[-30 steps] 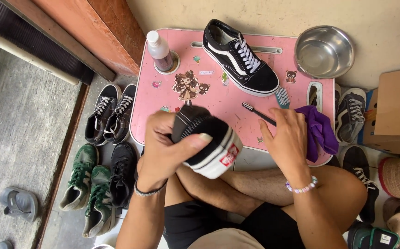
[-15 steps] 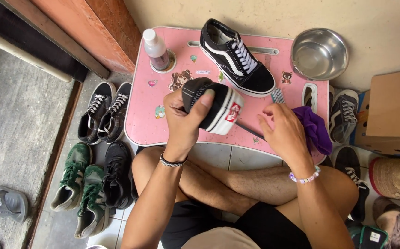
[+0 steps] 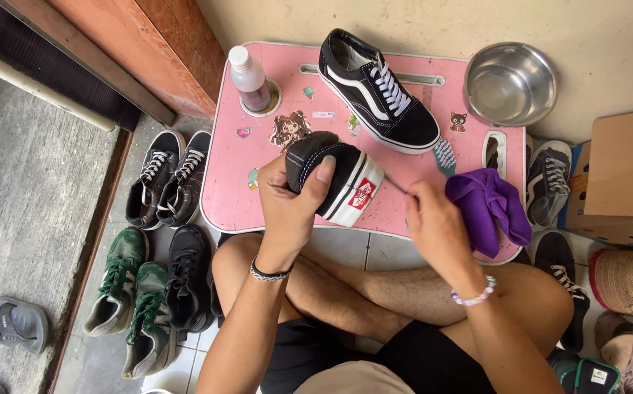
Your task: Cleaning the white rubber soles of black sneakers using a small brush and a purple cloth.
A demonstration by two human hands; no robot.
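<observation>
Tiled floor and a low pink worktop (image 3: pixel 240 197) frame you: your left hand (image 3: pixel 291 204) is clamped around the heel of a black sneaker (image 3: pixel 334 179), raised just above the worktop. It looks light, soft canvas over stiff rubber, so hold the firm heel. Your right hand (image 3: pixel 437 226) pinches a toothbrush (image 3: pixel 440 157) handle beside a purple cloth (image 3: pixel 488 208).

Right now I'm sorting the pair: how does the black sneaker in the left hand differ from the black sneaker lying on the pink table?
The held sneaker is gripped by the left hand and turned heel-end toward the camera; the sneaker on the table lies flat, untouched, its side stripe facing up. White laces show on the table sneaker; none are visible on the held one from here. Both are black with white soles and look like a matching pair.
</observation>
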